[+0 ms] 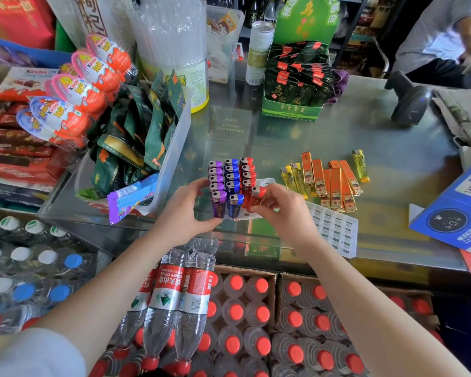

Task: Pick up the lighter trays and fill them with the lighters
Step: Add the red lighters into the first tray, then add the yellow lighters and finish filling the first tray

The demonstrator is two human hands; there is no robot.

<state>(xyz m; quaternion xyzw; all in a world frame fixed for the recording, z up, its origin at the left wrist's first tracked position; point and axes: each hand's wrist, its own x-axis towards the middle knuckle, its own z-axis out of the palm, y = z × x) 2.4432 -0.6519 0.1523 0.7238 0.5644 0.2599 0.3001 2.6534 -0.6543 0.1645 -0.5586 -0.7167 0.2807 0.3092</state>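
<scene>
Glass desk under clutter: nearest, the left hand grips the lighter tray by its left side, the right hand pinches a red lighter at its front row; beyond lie orange lighters and yellow lighters.

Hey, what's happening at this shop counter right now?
A person is loading a lighter tray on the glass counter. The left hand steadies the tray beside the purple lighters, while the right hand pinches a red lighter at the red row's near end. Yellow lighters and orange lighters lie loose to the right.
</scene>
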